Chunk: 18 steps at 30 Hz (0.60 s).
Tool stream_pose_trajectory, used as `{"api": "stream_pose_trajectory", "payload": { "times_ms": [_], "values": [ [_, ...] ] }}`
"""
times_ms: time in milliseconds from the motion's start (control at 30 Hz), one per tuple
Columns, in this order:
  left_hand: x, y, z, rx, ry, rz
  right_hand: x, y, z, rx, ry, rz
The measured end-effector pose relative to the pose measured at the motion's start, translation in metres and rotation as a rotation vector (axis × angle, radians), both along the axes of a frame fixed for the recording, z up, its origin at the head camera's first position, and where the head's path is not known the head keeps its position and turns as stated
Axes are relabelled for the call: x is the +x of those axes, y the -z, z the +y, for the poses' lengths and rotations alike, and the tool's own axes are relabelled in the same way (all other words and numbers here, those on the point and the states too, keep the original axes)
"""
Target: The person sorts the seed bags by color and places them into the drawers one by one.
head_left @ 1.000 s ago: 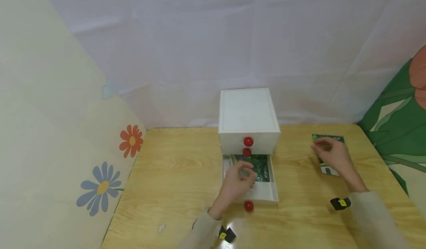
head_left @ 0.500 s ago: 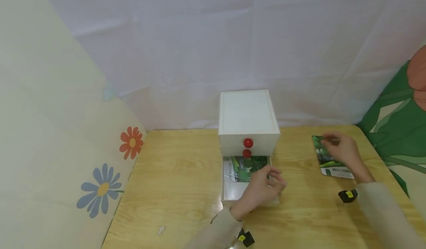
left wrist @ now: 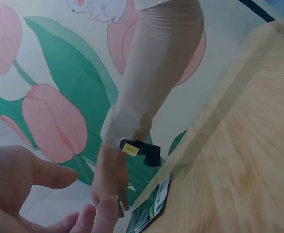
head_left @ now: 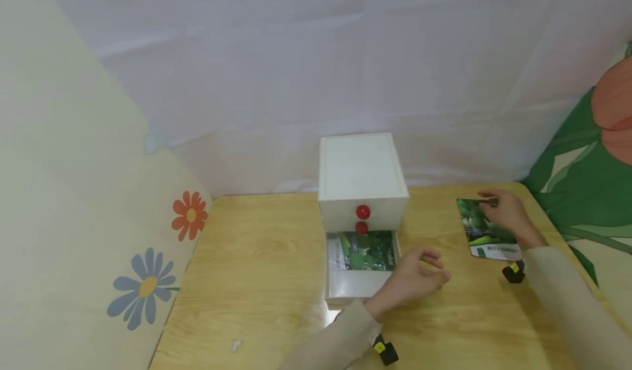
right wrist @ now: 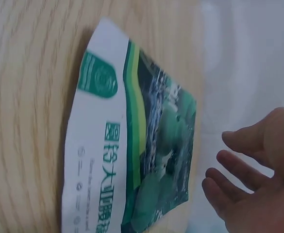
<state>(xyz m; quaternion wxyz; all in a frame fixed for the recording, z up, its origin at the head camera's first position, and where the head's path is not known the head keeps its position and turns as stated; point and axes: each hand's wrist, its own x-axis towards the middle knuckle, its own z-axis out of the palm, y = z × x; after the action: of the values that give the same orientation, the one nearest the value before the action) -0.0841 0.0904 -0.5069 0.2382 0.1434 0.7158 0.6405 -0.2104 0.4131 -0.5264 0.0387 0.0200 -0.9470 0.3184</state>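
Note:
My left hand (head_left: 412, 274) is in the air over the drawer's front right corner, its fingers loosely bent and nothing in them. Above a green seed packet (head_left: 476, 224) on the table hovers my right hand (head_left: 509, 213). The right wrist view shows that packet (right wrist: 127, 145) with pictures of round green vegetables and a white labelled end; the fingers (right wrist: 239, 170) are spread beyond its far edge without touching it. A second green packet (head_left: 370, 251) lies in the pulled-out lower drawer (head_left: 353, 285) of a white box (head_left: 360, 164).
Two red knobs (head_left: 363, 212) are on the box's front. The wooden table (head_left: 266, 260) has a small pale mark (head_left: 236, 345) at left. A white cloth (head_left: 276, 73) hangs behind, with flower-printed panels (head_left: 575, 189) at both sides.
My left hand has moved right, from over the drawer to its front right corner, uncovering the packet inside. The right hand has shifted slightly right and away over the other packet.

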Motion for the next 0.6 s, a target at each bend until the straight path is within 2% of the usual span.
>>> {"api": "stream_pose_trajectory", "payload": {
  "times_ms": [200,333,433,600],
  "values": [
    [-0.002,0.005,0.023,-0.049,-0.023,-0.079,-0.016,0.002,0.013,0.146,-0.113,-0.095],
    [-0.001,0.007,0.039,-0.116,-0.044,-0.071,-0.022,0.004,0.019,0.182,-0.183,-0.110],
    [0.002,0.009,0.051,-0.157,-0.090,-0.083,-0.023,0.007,0.022,0.203,-0.206,-0.102],
    [0.006,0.015,0.070,-0.192,-0.179,-0.150,-0.021,0.012,0.023,0.241,-0.209,-0.099]
  ]
}}
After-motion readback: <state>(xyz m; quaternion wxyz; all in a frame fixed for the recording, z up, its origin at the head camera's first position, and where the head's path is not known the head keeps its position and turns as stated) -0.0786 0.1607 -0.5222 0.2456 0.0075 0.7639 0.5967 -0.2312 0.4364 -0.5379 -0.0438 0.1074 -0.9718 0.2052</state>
